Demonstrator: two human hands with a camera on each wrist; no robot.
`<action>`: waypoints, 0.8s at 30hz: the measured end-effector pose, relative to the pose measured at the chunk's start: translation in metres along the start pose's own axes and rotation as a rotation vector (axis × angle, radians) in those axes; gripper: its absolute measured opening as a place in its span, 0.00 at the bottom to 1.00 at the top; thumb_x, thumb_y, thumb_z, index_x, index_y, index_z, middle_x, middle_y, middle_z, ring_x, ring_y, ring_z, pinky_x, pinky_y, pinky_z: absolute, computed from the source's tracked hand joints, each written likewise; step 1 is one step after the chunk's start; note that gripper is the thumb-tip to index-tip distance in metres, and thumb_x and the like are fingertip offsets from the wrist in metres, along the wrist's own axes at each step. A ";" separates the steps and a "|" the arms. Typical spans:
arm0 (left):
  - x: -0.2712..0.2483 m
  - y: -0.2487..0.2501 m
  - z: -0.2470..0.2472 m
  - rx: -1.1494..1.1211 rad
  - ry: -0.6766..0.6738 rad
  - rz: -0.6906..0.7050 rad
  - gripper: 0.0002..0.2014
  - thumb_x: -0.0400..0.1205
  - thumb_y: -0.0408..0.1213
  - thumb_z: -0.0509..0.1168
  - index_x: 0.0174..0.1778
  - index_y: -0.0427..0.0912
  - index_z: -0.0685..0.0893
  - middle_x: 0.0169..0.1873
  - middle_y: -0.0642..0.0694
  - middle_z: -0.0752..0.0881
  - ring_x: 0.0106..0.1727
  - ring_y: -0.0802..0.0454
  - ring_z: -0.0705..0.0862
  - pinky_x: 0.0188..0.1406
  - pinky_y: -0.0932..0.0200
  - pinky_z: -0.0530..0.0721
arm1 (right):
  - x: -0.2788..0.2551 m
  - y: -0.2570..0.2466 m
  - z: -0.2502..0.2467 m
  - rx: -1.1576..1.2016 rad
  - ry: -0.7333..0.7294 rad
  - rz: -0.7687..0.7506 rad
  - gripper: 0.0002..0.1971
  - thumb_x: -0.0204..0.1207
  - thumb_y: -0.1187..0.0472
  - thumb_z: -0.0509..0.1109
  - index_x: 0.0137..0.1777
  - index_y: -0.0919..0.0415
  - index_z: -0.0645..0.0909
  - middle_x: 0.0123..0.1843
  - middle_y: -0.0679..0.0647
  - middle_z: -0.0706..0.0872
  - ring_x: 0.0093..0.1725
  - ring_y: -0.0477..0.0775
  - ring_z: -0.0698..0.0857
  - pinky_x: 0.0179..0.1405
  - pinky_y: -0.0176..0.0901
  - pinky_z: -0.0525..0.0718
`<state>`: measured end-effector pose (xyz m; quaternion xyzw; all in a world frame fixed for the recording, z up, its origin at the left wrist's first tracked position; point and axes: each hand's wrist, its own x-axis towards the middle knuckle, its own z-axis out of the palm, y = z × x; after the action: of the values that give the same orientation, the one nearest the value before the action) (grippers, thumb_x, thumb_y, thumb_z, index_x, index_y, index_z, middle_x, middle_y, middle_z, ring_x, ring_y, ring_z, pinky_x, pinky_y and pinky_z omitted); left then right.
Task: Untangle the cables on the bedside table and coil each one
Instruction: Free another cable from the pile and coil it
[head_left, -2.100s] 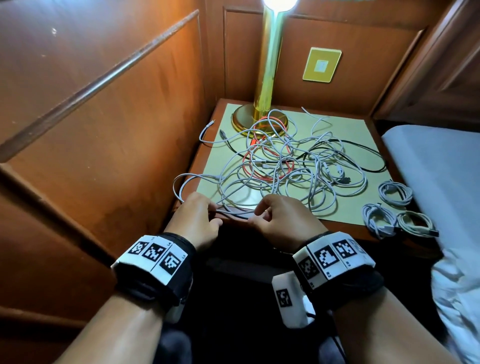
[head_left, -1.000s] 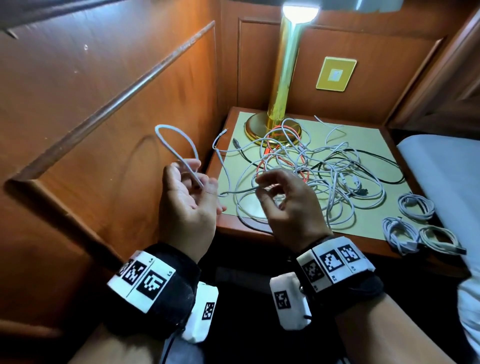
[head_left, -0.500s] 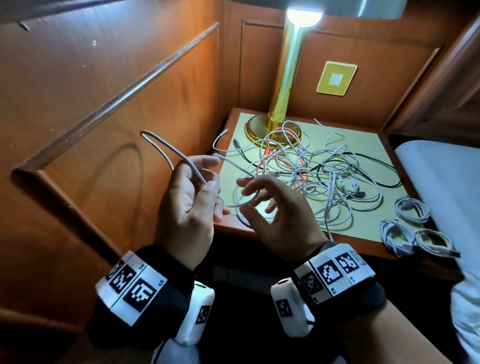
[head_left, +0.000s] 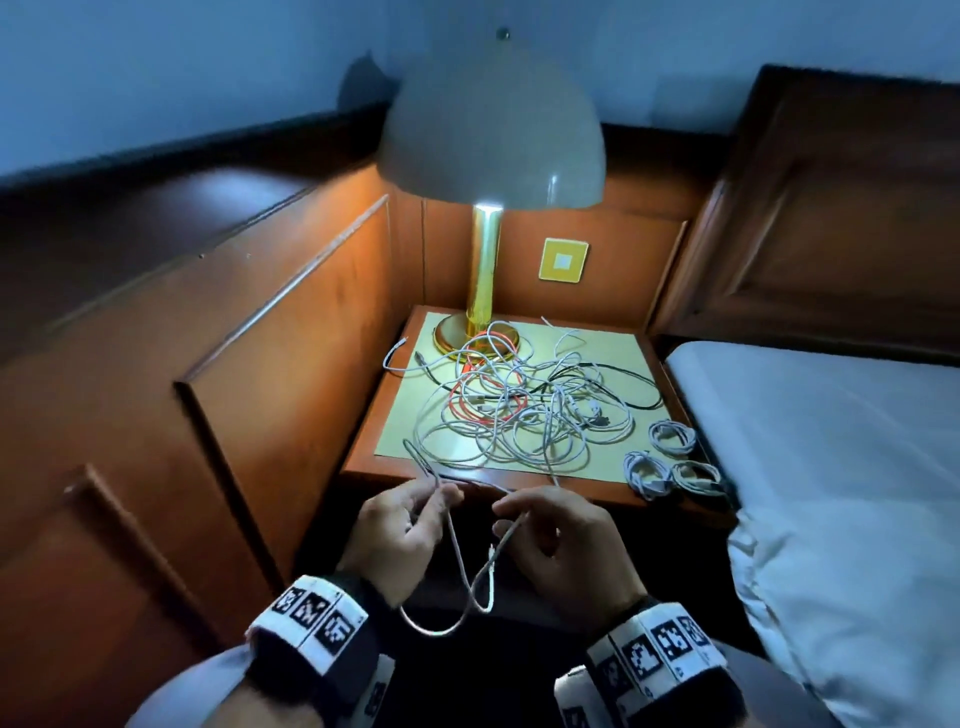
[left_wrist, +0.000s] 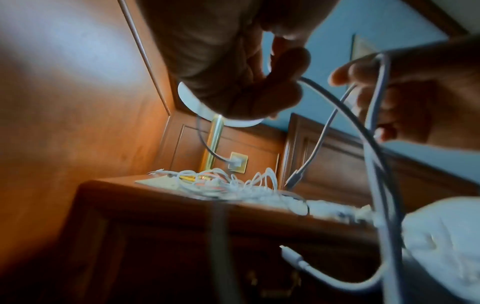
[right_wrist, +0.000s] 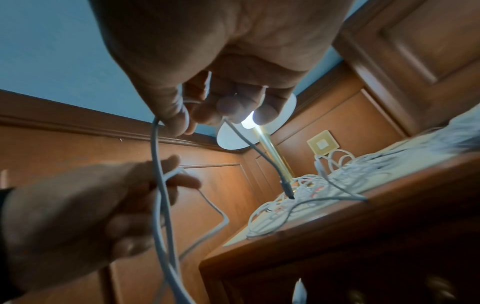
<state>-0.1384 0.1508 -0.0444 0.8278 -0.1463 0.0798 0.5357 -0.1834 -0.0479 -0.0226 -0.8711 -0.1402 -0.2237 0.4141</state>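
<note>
Both hands have pulled back off the counter (head_left: 467, 475), left hand (head_left: 400, 530) and right hand (head_left: 558, 540) each pinching one white cable (head_left: 457, 558) hanging between them, loop forming, coiling looks underway.

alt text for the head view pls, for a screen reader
Both hands, left hand and right hand, pinch a white cable sagging between them, before a bedside table with a cable tangle, three coiled cables and a lit lamp.
</note>
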 end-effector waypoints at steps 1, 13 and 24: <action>-0.010 -0.004 0.001 0.150 -0.052 0.009 0.12 0.83 0.55 0.66 0.35 0.56 0.84 0.20 0.57 0.79 0.22 0.62 0.75 0.26 0.62 0.71 | -0.013 -0.001 -0.006 0.007 -0.004 0.045 0.08 0.71 0.50 0.74 0.50 0.43 0.87 0.38 0.41 0.88 0.37 0.41 0.85 0.40 0.32 0.80; -0.064 0.070 0.019 0.049 -0.475 0.194 0.06 0.80 0.46 0.64 0.42 0.50 0.83 0.33 0.55 0.84 0.36 0.60 0.81 0.40 0.57 0.81 | -0.059 -0.043 -0.048 -0.058 0.040 0.278 0.07 0.69 0.48 0.76 0.46 0.46 0.88 0.37 0.42 0.91 0.37 0.38 0.88 0.44 0.44 0.89; -0.002 0.052 0.022 -0.034 0.025 0.132 0.09 0.84 0.42 0.60 0.49 0.44 0.86 0.42 0.55 0.87 0.44 0.62 0.85 0.46 0.67 0.79 | -0.012 -0.011 -0.045 0.449 -0.177 0.587 0.15 0.87 0.55 0.64 0.41 0.61 0.80 0.28 0.49 0.81 0.30 0.51 0.86 0.46 0.56 0.86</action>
<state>-0.1578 0.1115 -0.0090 0.8061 -0.1954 0.1228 0.5449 -0.2102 -0.0773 0.0037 -0.7778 0.0343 0.0170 0.6274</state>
